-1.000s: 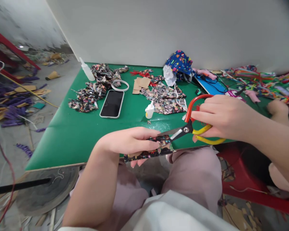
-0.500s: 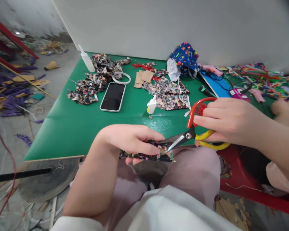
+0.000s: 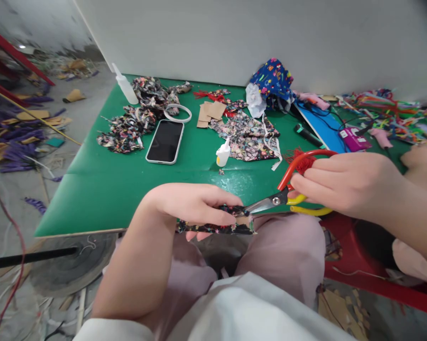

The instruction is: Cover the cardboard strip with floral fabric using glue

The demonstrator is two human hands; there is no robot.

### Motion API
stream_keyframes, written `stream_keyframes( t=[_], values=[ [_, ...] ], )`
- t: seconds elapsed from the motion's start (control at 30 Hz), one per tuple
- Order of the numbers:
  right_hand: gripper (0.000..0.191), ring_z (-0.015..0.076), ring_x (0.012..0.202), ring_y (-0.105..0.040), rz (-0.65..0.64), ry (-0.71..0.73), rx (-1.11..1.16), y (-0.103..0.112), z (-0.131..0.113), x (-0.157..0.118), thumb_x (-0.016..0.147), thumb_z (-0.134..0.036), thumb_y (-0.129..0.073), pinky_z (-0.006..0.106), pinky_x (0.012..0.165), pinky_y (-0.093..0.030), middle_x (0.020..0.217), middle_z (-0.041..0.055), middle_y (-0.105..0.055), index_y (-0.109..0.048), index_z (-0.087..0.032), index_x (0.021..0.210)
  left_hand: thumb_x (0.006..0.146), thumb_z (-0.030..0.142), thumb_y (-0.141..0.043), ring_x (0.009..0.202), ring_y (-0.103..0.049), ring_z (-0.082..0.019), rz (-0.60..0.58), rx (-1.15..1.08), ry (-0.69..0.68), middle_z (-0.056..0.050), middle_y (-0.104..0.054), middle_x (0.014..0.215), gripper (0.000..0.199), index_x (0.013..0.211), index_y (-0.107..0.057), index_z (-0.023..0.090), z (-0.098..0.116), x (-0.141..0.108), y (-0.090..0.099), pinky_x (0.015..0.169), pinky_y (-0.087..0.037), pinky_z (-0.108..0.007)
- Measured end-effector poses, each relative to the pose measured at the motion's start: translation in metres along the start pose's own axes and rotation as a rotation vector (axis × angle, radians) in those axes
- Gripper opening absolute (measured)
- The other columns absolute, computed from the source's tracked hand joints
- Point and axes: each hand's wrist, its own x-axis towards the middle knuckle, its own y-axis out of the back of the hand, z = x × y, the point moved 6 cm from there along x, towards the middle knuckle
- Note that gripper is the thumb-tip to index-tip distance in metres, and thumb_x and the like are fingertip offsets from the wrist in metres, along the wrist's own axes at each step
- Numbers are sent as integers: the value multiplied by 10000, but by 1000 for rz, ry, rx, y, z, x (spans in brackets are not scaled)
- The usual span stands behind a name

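Observation:
My left hand (image 3: 195, 206) grips a dark floral-patterned piece of fabric (image 3: 231, 229) at the table's front edge, thumb and index finger on top, other fingers below. A bit of tan cardboard (image 3: 244, 219) shows at the right end of the fabric. In my right hand (image 3: 344, 180) is a pair of scissors (image 3: 276, 201) with red and yellow handles. The scissor blades look closed, and their tips reach the upper edge of the fabric beside my left fingertips. A small white bottle (image 3: 223, 154) stands on the table beyond my hands.
On the green table (image 3: 103, 189) lie a phone (image 3: 165, 142), a white ring (image 3: 178, 113), crumpled floral fabric (image 3: 128, 128), cardboard pieces (image 3: 211, 112) and flat floral cloth (image 3: 251, 137). A clear squeeze bottle (image 3: 125, 87) stands at the back left. Another person's hand (image 3: 419, 158) is at the right.
The scissors' blades have closed and moved slightly back to the right. More of the cardboard on the fabric is uncovered. My left hand keeps its hold.

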Motion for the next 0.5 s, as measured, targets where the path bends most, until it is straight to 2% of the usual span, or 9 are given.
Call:
stream_keyframes(
  t=[0.1,0.17,0.3,0.5],
  values=[
    [175,149,640,-501,-19,65,-60,-3,-3,-2,854,-222,-455,307,550,-282,670,1,-616,-624,-233,811,862,364,-437,368,-480,-91,10,8,15,39,-508,493,260,1005,-537,171,0,1,0,342,-393,-154],
    [183,149,649,-502,-15,50,-61,-4,-1,-2,857,-245,-452,305,552,-273,674,4,-613,-627,-231,809,857,386,-442,365,-478,-90,15,-2,8,42,-506,490,279,1005,-531,167,1,1,0,344,-398,-155],
    [239,137,606,-470,1,57,-117,-6,0,3,857,-364,-447,290,539,-245,604,7,-557,-614,-204,797,851,428,-445,354,-457,-81,30,-15,-17,55,-482,480,301,991,-509,169,3,1,1,351,-403,-154],
    [330,144,606,-461,-17,129,-176,-8,-6,9,819,-491,-461,275,538,-230,620,12,-531,-565,-179,798,858,361,-441,374,-449,-77,33,-5,7,55,-475,513,246,1018,-499,183,2,1,1,362,-402,-149]
  ],
)
